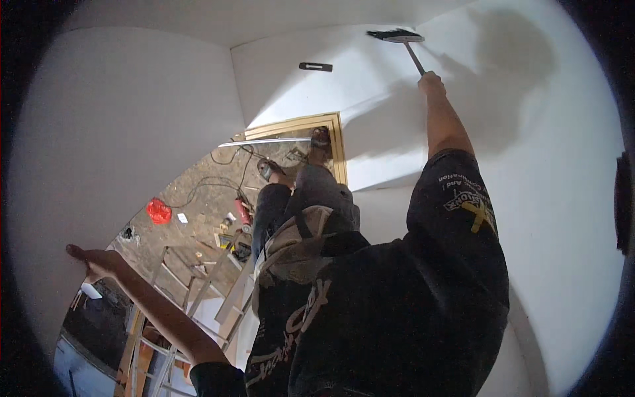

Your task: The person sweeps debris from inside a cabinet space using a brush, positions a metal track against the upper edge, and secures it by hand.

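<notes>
1 brush (397,35) is gripped in the right hand (432,82). How the left hand (102,263) grips, I cannot tell. A ladder (213,276), cable (198,184) and red bag (159,211) clutter the floor (198,218).

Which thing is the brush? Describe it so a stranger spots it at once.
On the white wall, follow the raised right arm up to the right hand. The brush sticks out beyond that hand on a thin handle. Unlike the small dark strip to its left, it has a handle and a wide head with black bristles.
</notes>
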### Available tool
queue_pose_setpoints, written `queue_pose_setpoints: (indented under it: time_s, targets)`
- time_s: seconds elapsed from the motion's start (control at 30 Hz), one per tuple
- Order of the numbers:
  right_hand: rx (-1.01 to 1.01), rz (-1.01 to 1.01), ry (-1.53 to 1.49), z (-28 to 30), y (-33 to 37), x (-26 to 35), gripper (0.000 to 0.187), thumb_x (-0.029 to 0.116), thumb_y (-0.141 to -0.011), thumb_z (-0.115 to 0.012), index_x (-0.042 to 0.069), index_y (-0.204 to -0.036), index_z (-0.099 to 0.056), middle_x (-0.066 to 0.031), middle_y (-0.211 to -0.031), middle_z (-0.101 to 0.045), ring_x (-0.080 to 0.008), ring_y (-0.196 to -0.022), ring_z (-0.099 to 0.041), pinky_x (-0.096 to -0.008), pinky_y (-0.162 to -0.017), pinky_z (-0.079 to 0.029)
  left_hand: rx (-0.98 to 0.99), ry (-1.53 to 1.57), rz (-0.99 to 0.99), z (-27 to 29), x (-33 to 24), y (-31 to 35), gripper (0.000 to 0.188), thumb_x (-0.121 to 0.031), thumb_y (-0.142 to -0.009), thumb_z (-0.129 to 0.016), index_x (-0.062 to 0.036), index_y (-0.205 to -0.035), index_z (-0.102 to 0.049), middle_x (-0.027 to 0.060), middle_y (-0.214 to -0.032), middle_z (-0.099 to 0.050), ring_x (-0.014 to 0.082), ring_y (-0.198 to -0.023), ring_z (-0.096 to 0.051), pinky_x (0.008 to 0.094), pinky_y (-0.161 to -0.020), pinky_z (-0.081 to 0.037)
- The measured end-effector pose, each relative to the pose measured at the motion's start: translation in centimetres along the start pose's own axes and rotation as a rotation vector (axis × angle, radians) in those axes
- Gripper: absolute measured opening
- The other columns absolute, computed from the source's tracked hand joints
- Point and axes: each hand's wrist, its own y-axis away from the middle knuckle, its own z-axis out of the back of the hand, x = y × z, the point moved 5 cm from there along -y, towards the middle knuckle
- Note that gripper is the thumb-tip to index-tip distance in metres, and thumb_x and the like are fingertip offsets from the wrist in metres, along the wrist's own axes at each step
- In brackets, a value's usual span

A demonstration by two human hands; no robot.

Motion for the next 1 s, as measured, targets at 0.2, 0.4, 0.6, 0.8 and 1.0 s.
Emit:
queue_pose_setpoints:
  time_s: [0.2,0.4,0.6,0.8,1.0]
  targets:
    - [-0.065,0.214,0.013,-11.9,6.0,-6.9,0.038,0.026,-0.083,-0.051,0.007,-0.115,-0.056,-0.0183,-0.110,-0.062,-0.0373,-0.104,-0.059,-0.0457,-0.089,-0.049,0.110,0.080,0.109,2.3,3.9,-1.0,0.100,-0.036,-0.071,-0.080,0.0041,-0.139,-0.019,0.0155,-0.143,-0.033,0.0278,-0.130,-0.030,0.0403,-0.108,-0.023]
    - [0.138,-0.209,-0.118,-18.7,21.9,-14.5,0.043,0.019,-0.084,-0.049,0.008,-0.125,-0.048,-0.0212,-0.117,-0.057,-0.0380,-0.110,-0.055,-0.0456,-0.092,-0.047,-0.171,-0.240,0.181,-1.0,1.5,0.1,0.076,-0.027,-0.075,-0.078,0.0132,-0.123,-0.035,0.0218,-0.123,-0.053,0.0257,-0.106,-0.054,0.0374,-0.092,-0.046]
    - [0.085,-0.520,-0.385,-24.5,33.4,-17.5,0.037,0.015,-0.078,-0.057,0.001,-0.112,-0.058,-0.0204,-0.109,-0.063,-0.0352,-0.104,-0.060,-0.0431,-0.088,-0.049,-0.102,0.034,-0.140,-0.8,2.5,-1.6,0.075,-0.021,-0.071,-0.081,0.0099,-0.122,-0.036,0.0216,-0.120,-0.053,0.0263,-0.104,-0.053,0.0393,-0.089,-0.047]
    - [0.191,0.179,0.271,-33.9,37.1,-12.8,0.017,0.013,-0.082,-0.055,0.002,-0.078,-0.067,-0.0177,-0.082,-0.068,-0.0294,-0.070,-0.067,-0.0442,-0.063,-0.053,0.043,0.540,-0.311,-2.3,-3.6,1.2,0.078,-0.022,-0.066,-0.085,0.0071,-0.120,-0.037,0.0194,-0.121,-0.051,0.0273,-0.105,-0.051,0.0407,-0.091,-0.044]
    - [0.004,-0.471,-0.534,-41.9,49.4,-5.1,0.023,0.016,-0.077,-0.059,-0.005,-0.082,-0.066,-0.0212,-0.086,-0.066,-0.0317,-0.076,-0.066,-0.0409,-0.065,-0.054,0.098,0.616,-0.339,-3.3,2.1,-0.1,0.066,-0.004,-0.073,-0.076,0.0040,-0.119,-0.029,0.0185,-0.115,-0.048,0.0244,-0.101,-0.053,0.0386,-0.089,-0.047]
